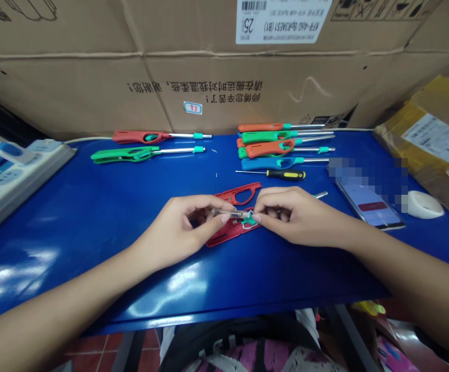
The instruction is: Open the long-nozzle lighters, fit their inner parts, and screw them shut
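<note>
My left hand (185,225) and my right hand (292,214) meet over the middle of the blue table (92,217). Both pinch a small clear inner part of a lighter (234,213) between thumb and fingers. A teal trigger piece (249,221) sits by my right fingertips. Under the hands lie two red lighter shell halves: one (240,193) just behind the hands, the other (228,232) below them. A metal tube tip (320,195) sticks out past my right hand.
Several assembled long lighters (282,144) lie stacked at the back right, and a red (146,136) and a green one (131,153) at the back left. A yellow-handled screwdriver (282,174), a phone (369,204), a white object (423,205), a power strip (11,170) and cardboard boxes (193,62) surround the work spot.
</note>
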Demonstrator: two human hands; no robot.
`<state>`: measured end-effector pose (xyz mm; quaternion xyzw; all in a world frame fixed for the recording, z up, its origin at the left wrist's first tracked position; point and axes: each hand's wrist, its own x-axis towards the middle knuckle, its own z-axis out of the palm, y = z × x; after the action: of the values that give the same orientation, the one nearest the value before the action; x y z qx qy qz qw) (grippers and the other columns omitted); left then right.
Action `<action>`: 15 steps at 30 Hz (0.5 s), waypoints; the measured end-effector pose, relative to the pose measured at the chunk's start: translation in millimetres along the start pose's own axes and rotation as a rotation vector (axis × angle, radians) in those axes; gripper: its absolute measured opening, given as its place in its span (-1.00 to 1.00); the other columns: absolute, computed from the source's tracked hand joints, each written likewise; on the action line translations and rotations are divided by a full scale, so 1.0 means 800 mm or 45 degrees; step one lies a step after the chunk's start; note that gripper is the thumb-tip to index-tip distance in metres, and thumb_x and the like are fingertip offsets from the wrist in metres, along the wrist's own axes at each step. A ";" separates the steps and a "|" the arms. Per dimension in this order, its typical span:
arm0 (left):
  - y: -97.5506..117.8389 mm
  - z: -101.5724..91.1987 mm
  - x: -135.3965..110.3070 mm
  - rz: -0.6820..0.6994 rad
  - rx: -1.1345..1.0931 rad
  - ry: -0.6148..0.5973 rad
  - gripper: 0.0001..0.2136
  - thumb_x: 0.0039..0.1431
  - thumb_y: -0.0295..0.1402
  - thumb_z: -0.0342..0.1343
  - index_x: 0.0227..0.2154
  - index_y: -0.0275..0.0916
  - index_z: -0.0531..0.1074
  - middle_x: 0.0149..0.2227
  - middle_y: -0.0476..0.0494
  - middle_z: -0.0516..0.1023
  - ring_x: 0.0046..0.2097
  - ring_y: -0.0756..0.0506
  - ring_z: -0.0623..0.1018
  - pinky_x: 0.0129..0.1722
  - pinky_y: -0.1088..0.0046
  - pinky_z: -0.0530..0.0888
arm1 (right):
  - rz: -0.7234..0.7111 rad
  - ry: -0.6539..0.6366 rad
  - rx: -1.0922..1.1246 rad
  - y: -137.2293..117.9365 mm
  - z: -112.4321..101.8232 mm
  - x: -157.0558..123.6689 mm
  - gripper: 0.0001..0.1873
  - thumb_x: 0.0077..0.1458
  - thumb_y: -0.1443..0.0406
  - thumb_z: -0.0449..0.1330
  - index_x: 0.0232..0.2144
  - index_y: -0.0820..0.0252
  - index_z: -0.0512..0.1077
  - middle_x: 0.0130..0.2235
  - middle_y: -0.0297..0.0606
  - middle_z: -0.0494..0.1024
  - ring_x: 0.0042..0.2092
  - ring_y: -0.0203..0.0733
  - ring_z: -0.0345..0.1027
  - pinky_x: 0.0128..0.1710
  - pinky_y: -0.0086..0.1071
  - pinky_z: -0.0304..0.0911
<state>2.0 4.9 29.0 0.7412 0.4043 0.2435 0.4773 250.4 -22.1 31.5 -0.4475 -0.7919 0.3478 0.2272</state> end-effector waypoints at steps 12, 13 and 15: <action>0.002 0.000 0.004 -0.038 -0.164 0.044 -0.78 0.20 -0.23 0.25 -0.20 -0.27 0.63 -0.22 -0.13 0.73 -0.27 -0.08 0.64 -0.27 0.48 0.54 | -0.060 -0.046 -0.053 0.000 -0.002 -0.004 -0.88 0.29 0.33 0.17 -0.33 0.19 0.46 -0.34 -0.38 0.42 -0.40 -0.39 0.20 -0.41 -0.44 0.12; 0.002 0.000 0.004 -0.041 -0.158 0.041 -0.78 0.21 -0.23 0.25 -0.20 -0.27 0.63 -0.23 -0.13 0.73 -0.28 -0.07 0.64 -0.28 0.49 0.54 | -0.066 -0.049 -0.054 0.000 -0.002 -0.004 -0.88 0.29 0.33 0.17 -0.33 0.20 0.46 -0.34 -0.39 0.42 -0.40 -0.39 0.20 -0.40 -0.44 0.12; 0.002 0.001 0.004 -0.042 -0.148 0.038 -0.78 0.21 -0.24 0.25 -0.20 -0.27 0.63 -0.24 -0.13 0.72 -0.29 -0.07 0.64 -0.29 0.50 0.53 | -0.073 -0.048 -0.060 0.000 -0.002 -0.004 -0.88 0.29 0.34 0.17 -0.33 0.20 0.47 -0.33 -0.39 0.42 -0.39 -0.40 0.21 -0.39 -0.45 0.13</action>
<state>5.0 7.1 30.2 0.7017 0.4087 0.2698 0.5175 253.1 -24.3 32.3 -0.4233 -0.8165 0.3308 0.2114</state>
